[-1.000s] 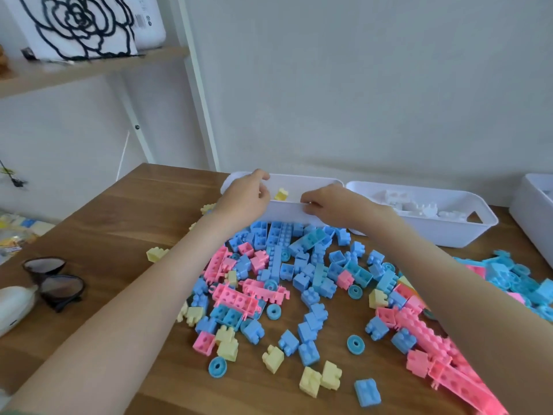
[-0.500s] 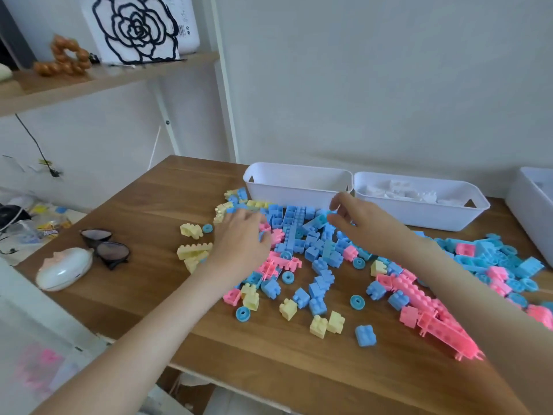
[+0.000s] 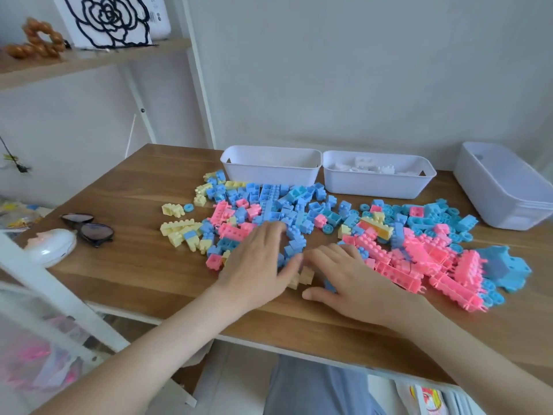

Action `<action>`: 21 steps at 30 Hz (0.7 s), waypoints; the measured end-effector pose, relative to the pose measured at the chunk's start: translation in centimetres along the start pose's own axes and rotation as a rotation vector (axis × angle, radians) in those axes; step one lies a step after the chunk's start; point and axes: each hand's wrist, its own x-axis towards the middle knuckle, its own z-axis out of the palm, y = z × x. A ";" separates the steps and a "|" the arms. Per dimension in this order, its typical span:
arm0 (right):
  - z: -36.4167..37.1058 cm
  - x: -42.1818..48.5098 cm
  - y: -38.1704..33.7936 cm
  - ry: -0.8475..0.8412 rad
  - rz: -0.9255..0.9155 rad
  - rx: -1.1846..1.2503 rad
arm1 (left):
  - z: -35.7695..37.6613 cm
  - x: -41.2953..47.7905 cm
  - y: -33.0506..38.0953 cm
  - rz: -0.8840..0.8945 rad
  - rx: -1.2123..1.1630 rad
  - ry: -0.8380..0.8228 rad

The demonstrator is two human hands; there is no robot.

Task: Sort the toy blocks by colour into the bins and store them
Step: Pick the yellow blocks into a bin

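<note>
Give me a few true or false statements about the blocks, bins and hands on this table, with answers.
1. The left hand and the right hand are both down among the blocks. True.
2. The middle bin holds white pieces. True.
3. The sunglasses lie right of the bins. False: they lie left of the blocks.
4. The pink blocks are in a bin. False: they lie on the table.
</note>
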 end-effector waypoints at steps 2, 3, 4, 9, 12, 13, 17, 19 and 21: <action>0.4 0.0 -0.7 -0.013 -0.027 0.005 | 0.6 -1.0 -0.3 -0.111 0.039 0.053; 0.6 0.0 -1.0 -0.020 -0.037 -0.005 | 0.8 -1.5 -0.3 -0.140 0.056 0.063; 0.9 0.1 -1.1 -0.014 -0.045 -0.027 | 1.2 -1.9 -0.5 -0.158 0.071 0.063; 1.8 0.4 -1.5 0.076 -0.068 -0.159 | 2.0 -2.2 -0.5 -0.153 0.082 -0.026; 2.3 0.7 -1.9 0.120 -0.079 -0.176 | 2.2 -2.0 0.0 -0.135 0.006 -0.057; 2.5 0.8 -1.9 0.133 -0.078 -0.173 | 2.4 -1.9 0.1 -0.130 -0.006 -0.065; 2.4 0.8 -1.4 0.132 -0.092 -0.121 | 2.6 -2.0 0.0 -0.120 -0.049 -0.070; 2.1 0.8 -1.4 0.137 -0.063 -0.066 | 2.2 -1.8 0.3 -0.163 -0.122 -0.039; 1.6 0.8 -1.5 0.183 -0.004 0.001 | 1.9 -1.6 0.6 -0.202 -0.200 -0.008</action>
